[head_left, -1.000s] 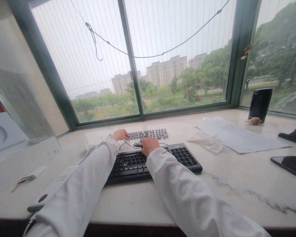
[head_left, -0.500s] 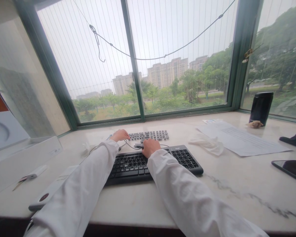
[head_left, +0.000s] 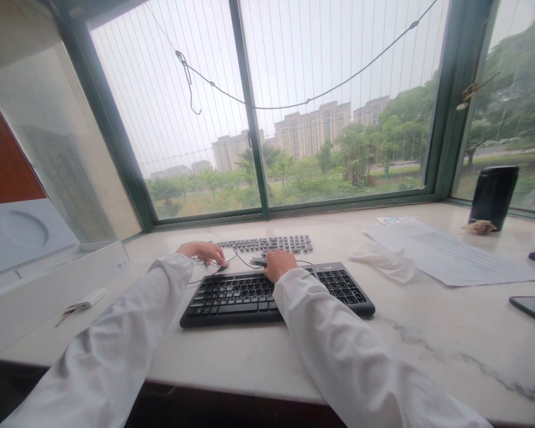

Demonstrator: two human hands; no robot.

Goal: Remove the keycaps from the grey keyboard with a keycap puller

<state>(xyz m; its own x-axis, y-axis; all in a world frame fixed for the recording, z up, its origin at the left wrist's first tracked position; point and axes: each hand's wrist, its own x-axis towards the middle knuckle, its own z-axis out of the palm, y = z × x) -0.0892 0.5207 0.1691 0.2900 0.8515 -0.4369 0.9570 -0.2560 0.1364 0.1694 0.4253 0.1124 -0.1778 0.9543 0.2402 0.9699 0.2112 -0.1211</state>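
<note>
Best way to handle this, imo: work the thin cable (head_left: 245, 264) w/ light fingertips, hold it by the hard plug (head_left: 223, 269) rather than the bare wire, & leave some slack so nothing tugs. R hand (head_left: 280, 264) should stay steady as anchor while L hand (head_left: 203, 252) does the fine bit. Also prob. wise to lift the cable, not drag it, b/c the rows of grey keys (head_left: 267, 242) lie just behind & could get knocked if loose (can't tell if they sit in a board). Go easy on wrist pressure over the black keyboard (head_left: 245, 297) too.

Pose: L arm reaches fwd past the keyboard's left end, wrist bent, fingers drooping down over the plug, just behind the keyboard's back edge; can't tell if they pinch it or only hover, too small. R forearm crosses the keyboard's right half diagonally, palm down at the back edge, fingers curled shut round a small dark piece w/ a silvery end (head_left: 255, 261) poking out to the left. Cable loops on the sill (head_left: 232, 362) btwn the two hands, behind the keyboard. White sleeves (head_left: 339, 333) reach both wrists, R one lying over some keys
</note>
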